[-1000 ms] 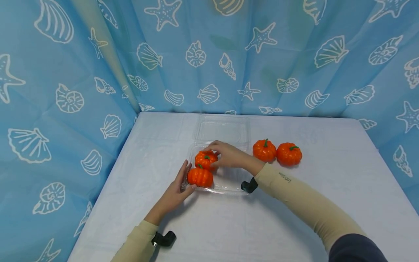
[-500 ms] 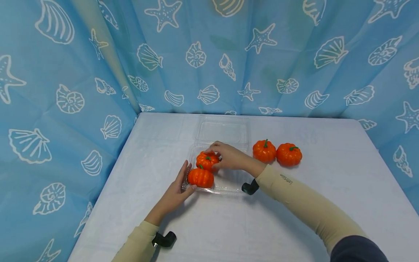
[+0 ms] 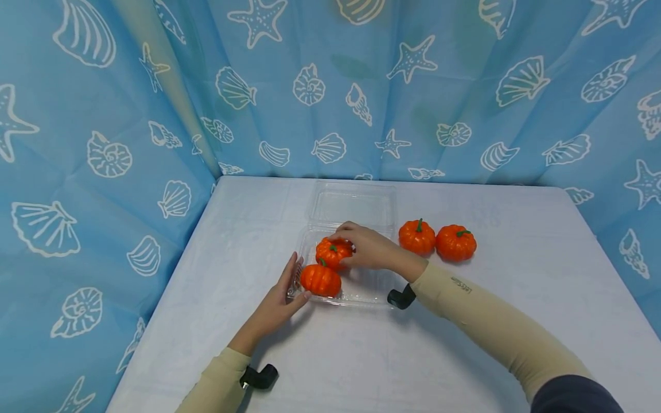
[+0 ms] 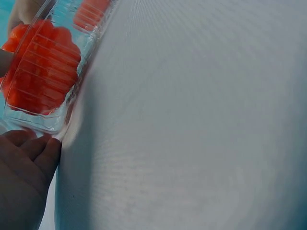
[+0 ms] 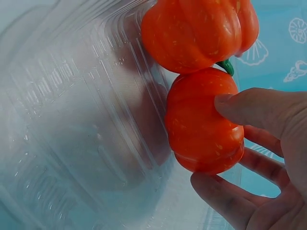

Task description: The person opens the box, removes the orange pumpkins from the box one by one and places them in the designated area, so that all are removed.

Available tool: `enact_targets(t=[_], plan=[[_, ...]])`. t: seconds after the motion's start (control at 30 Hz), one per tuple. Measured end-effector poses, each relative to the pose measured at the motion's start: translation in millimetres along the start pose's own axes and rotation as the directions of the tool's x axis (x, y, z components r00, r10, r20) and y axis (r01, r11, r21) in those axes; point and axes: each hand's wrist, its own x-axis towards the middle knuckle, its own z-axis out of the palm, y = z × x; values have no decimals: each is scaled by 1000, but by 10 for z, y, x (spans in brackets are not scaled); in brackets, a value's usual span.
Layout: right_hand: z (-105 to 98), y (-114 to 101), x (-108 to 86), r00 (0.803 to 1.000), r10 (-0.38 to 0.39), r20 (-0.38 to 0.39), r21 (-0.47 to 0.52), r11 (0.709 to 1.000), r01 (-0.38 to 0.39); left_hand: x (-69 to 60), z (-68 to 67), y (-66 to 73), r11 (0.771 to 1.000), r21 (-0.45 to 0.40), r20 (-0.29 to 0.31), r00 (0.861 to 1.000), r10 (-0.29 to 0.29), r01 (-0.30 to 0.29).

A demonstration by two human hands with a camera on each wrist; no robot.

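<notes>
A clear plastic clamshell box [image 3: 364, 287] lies on the table with its lid [image 3: 353, 205] folded back. Inside, on the left, two small orange pumpkins touch each other. My right hand [image 3: 369, 248] grips the rear pumpkin [image 3: 330, 252], thumb and fingers around it; the right wrist view shows the same pumpkin [image 5: 204, 124] between thumb and fingertips. The front pumpkin [image 3: 321, 281] sits by the box's near left corner. With fairly straight fingers, my left hand [image 3: 273, 307] rests against that corner; its fingers [image 4: 45, 155] touch the box wall in the left wrist view.
Two more orange pumpkins, a nearer-left one [image 3: 416, 237] and one beside it [image 3: 457, 243], stand right of the box. A white cloth covers the table [image 3: 439, 355]. Behind and to the left hangs a blue shell-patterned curtain [image 3: 279, 109].
My right hand has shifted a little to the right, with the rear pumpkin moving along. The front pumpkin has also slid slightly right. My left hand stays in place.
</notes>
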Motion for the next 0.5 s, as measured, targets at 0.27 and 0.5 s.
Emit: enact_targets(t=[0.27, 0.5], plan=[[-35, 20, -59, 1000, -8, -19, -12, 1000, 8, -6, -5, 19, 1000, 4, -5, 1000, -4, 4], [-56, 70, -114, 1000, 5, -23, 8, 1000, -5, -6, 0, 23, 1000, 11, -4, 1000, -23, 23]])
